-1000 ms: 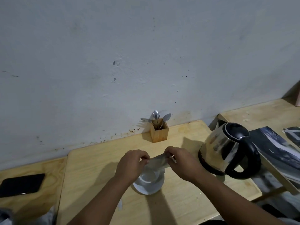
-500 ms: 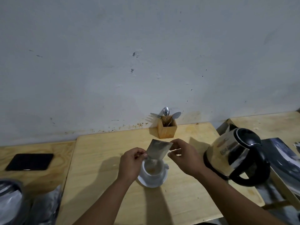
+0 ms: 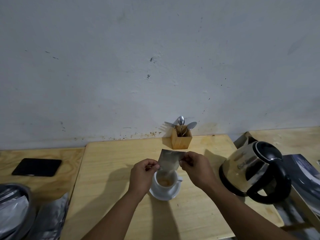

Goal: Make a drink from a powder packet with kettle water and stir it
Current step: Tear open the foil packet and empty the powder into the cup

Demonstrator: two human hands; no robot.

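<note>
Fingers of both hands pinched the packet point(image 3: 170, 160) by its side edges, the left hand point(image 3: 142, 175) and right hand point(image 3: 194, 168) holding it tipped over the cup point(image 3: 165, 183) on its saucer point(image 3: 163, 194), low at frame centre. Powder appeared to be falling in. A skewed tilt could scatter powder onto the table point(image 3: 112, 163). At the right, the kettle point(image 3: 254, 170) stood near the right forearm, where a careless sweep might knock it.
</note>
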